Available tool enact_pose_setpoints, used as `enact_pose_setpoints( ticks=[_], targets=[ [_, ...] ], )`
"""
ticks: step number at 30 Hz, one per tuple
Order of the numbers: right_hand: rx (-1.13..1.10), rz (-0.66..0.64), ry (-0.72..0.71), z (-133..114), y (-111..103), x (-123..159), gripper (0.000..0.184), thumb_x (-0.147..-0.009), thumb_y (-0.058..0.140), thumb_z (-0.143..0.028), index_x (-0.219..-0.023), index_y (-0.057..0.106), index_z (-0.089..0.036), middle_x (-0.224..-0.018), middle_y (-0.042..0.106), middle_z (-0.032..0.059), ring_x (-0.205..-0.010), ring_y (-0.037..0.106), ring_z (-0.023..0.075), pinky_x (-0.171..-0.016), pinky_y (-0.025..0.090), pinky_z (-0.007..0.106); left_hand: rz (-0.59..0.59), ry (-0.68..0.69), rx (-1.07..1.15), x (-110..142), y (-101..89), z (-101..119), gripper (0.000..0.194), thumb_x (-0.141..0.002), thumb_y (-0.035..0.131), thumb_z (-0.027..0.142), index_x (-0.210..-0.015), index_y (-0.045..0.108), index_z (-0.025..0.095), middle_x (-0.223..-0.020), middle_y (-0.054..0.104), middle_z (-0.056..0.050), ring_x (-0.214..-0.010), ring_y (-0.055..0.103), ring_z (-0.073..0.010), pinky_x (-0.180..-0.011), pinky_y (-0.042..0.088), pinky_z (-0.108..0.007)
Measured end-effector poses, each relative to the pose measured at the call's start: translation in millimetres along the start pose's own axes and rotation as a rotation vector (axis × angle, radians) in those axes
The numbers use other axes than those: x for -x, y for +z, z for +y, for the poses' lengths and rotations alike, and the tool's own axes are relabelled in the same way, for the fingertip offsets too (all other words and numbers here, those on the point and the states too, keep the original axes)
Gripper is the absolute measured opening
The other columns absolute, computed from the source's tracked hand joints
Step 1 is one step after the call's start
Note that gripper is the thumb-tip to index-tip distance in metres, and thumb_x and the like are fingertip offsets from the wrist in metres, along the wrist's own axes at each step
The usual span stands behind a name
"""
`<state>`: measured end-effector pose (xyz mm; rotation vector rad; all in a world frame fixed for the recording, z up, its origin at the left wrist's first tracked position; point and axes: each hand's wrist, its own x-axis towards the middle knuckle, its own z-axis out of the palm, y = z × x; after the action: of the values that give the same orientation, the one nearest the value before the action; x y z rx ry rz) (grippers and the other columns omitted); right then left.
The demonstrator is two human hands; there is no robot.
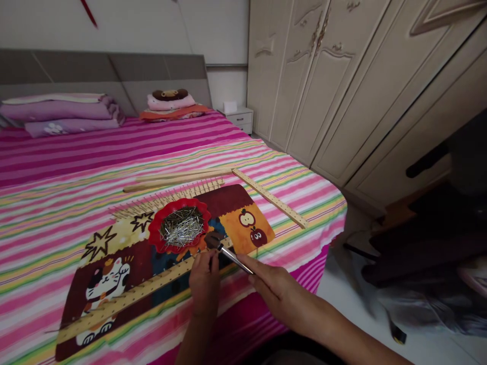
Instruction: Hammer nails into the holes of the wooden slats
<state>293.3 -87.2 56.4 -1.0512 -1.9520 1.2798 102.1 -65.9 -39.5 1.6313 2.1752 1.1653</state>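
Note:
My right hand (272, 284) is closed around the shiny metal handle of a hammer (236, 259). The hammer's dark head hangs over the near wooden strip (144, 289), close to my left fingers. My left hand (205, 278) pinches at the strip's upper edge; whatever is between its fingertips is too small to make out. Rows of small dark holes or nail points run along this strip, which lies slantwise across a patterned mat (140, 263). Just beyond my left hand, a red scalloped bowl (153, 234) holds a heap of loose nails (182, 230).
Behind the bowl lies a wooden strip bristling with nails (171, 197). Farther back are plain wooden strips (182, 176) and a perforated strip (270, 196). Everything rests on a bed with a striped cover (304, 187). Folded bedding (72, 114) and a wardrobe (304, 76) stand beyond.

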Motion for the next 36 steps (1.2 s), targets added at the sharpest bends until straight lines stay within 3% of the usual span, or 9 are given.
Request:
enact_pose_setpoints(
  ticks=[5, 9, 13, 17, 21, 25, 29, 33, 36],
  targets=[
    [-0.010, 0.002, 0.051, 0.2, -1.0, 5.1, 0.045, -0.092, 0.042, -0.027, -0.136, 0.051, -0.026, -0.089, 0.069, 0.0042, -0.074, 0.062, 0.0175, -0.072, 0.050, 0.031, 0.013, 0.011, -0.031, 0.7, 0.4, -0.5, 0.020, -0.085, 0.045, 0.028, -0.072, 0.058, 0.021, -0.072, 0.058, -0.003, -0.073, 0.056, -0.0162, -0.071, 0.042, -0.028],
    [-0.191, 0.211, 0.108, 16.0, -3.9, 3.0, 0.048, -0.089, 0.048, -0.033, -0.135, 0.052, -0.023, -0.063, 0.056, -0.0018, -0.052, 0.048, 0.0112, -0.051, 0.043, 0.023, 0.040, 0.045, 0.014, 0.8, 5.1, -3.4, 0.021, -0.087, 0.044, 0.030, -0.077, 0.059, 0.021, -0.078, 0.061, -0.004, -0.078, 0.058, -0.0164, -0.076, 0.044, -0.028],
    [-0.624, 0.451, 0.417, 49.6, -8.1, -6.1, 0.059, -0.082, 0.057, -0.036, -0.138, 0.045, -0.023, -0.056, 0.046, -0.0060, -0.040, 0.036, 0.0071, -0.035, 0.027, 0.017, 0.087, 0.086, 0.073, 5.6, 5.2, -6.6, 0.022, -0.086, 0.046, 0.033, -0.084, 0.062, 0.020, -0.082, 0.064, -0.005, -0.077, 0.060, -0.0167, -0.074, 0.047, -0.029],
    [-0.965, 0.528, 0.550, 84.7, -8.4, -3.8, 0.062, -0.078, 0.060, -0.032, -0.136, 0.040, -0.026, -0.054, 0.046, -0.0074, -0.035, 0.033, 0.0050, -0.032, 0.020, 0.012, 0.124, 0.092, 0.024, 6.2, -22.0, -2.7, 0.026, -0.085, 0.047, 0.035, -0.095, 0.064, 0.019, -0.089, 0.066, -0.006, -0.081, 0.062, -0.0169, -0.075, 0.048, -0.029],
    [-1.064, 0.525, 0.529, 102.8, -5.8, 2.9, 0.056, -0.078, 0.062, -0.032, -0.131, 0.043, -0.028, -0.054, 0.047, -0.0073, -0.035, 0.033, 0.0043, -0.031, 0.021, 0.011, 0.145, 0.044, -0.197, -25.4, -69.4, 1.6, 0.027, -0.085, 0.047, 0.036, -0.092, 0.067, 0.020, -0.090, 0.067, -0.006, -0.083, 0.061, -0.0182, -0.076, 0.047, -0.029],
    [-1.073, 0.517, 0.526, 108.7, -4.0, 2.8, 0.056, -0.078, 0.062, -0.032, -0.131, 0.041, -0.029, -0.052, 0.047, -0.0078, -0.034, 0.033, 0.0045, -0.031, 0.021, 0.011, -0.101, -0.078, -0.534, -76.6, -94.6, -1.3, 0.028, -0.082, 0.045, 0.029, -0.091, 0.070, 0.017, -0.094, 0.069, -0.011, -0.090, 0.062, -0.0248, -0.080, 0.045, -0.034],
    [-1.082, 0.523, 0.522, 114.0, -2.9, 1.9, 0.057, -0.077, 0.062, -0.033, -0.131, 0.041, -0.030, -0.053, 0.047, -0.0080, -0.034, 0.033, 0.0041, -0.031, 0.020, 0.010, -0.442, -0.206, -0.748, -107.3, -87.7, -3.1, 0.026, -0.075, 0.050, 0.030, -0.084, 0.072, 0.019, -0.096, 0.070, -0.014, -0.092, 0.064, -0.0315, -0.075, 0.045, -0.038],
    [-1.090, 0.514, 0.532, 115.9, -3.3, 2.0, 0.058, -0.078, 0.062, -0.033, -0.132, 0.040, -0.030, -0.052, 0.048, -0.0077, -0.034, 0.033, 0.0040, -0.032, 0.019, 0.010, -0.500, -0.327, -0.741, -118.7, -81.0, -2.7, 0.025, -0.071, 0.053, 0.033, -0.081, 0.072, 0.020, -0.101, 0.070, -0.017, -0.092, 0.064, -0.0332, -0.071, 0.044, -0.037],
    [-1.092, 0.515, 0.528, 115.5, -3.4, 1.9, 0.059, -0.078, 0.061, -0.033, -0.133, 0.039, -0.030, -0.052, 0.048, -0.0077, -0.034, 0.033, 0.0040, -0.032, 0.019, 0.010, -0.479, -0.299, -0.674, -121.1, -89.6, -8.5, 0.019, -0.070, 0.054, 0.031, -0.068, 0.068, 0.019, -0.084, 0.071, -0.015, -0.080, 0.065, -0.0280, -0.063, 0.042, -0.032]
  ],
)
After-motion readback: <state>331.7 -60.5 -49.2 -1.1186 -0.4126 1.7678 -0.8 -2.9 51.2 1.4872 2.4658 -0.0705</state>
